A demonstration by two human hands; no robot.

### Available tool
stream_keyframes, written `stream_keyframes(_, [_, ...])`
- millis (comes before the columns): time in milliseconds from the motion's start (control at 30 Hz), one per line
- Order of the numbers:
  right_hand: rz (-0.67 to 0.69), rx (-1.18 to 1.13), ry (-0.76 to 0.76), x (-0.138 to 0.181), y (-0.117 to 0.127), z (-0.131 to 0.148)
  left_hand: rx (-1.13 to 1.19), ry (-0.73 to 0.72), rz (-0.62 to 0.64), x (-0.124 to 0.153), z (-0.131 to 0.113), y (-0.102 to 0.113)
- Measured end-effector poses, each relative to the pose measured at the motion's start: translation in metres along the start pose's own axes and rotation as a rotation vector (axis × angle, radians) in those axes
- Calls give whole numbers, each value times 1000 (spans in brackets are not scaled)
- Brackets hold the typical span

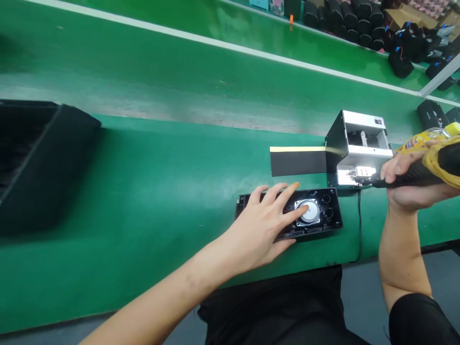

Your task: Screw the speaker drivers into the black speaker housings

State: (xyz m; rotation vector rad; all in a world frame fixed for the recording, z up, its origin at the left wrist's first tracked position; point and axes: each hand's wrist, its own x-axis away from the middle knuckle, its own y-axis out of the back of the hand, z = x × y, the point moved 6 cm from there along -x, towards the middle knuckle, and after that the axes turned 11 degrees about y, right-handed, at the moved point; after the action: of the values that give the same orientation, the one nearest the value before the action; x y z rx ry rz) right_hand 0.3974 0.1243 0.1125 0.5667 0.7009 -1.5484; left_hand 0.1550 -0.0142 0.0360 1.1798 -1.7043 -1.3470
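My left hand (257, 230) lies spread over a black plastic speaker housing (332, 223), its thumb at the near edge. One finger touches the round silver speaker driver (309, 213) set in the housing. In my right hand (406, 191) is a black electric screwdriver (424, 173) with yellow wrapping around its body, the fingers curled around it. Its tip points left into the lit lower front of a silver and black screw feeder (364, 152). Whether a screw sits on the tip is too small to tell.
A black strip with a yellow edge (298, 162) lies left of the feeder. A cable (360, 225) runs from it to the near table edge. At far left stands a black bin (53, 158). A yellow-capped bottle (413, 143) is behind my right hand. Black speaker units (345, 19) are stacked beyond.
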Motion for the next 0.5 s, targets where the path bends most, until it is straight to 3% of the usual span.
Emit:
stream_keyframes(133, [-58,18,228,-4,7,4,5,-8,-19,1,1,-3])
stream_keyframes(333, [-38,-27,184,-6,6,2,9,9,-42,2,1,-6])
stream_keyframes(500, [-113,-75,226,-11,2,14,18,6,-57,2,3,-9])
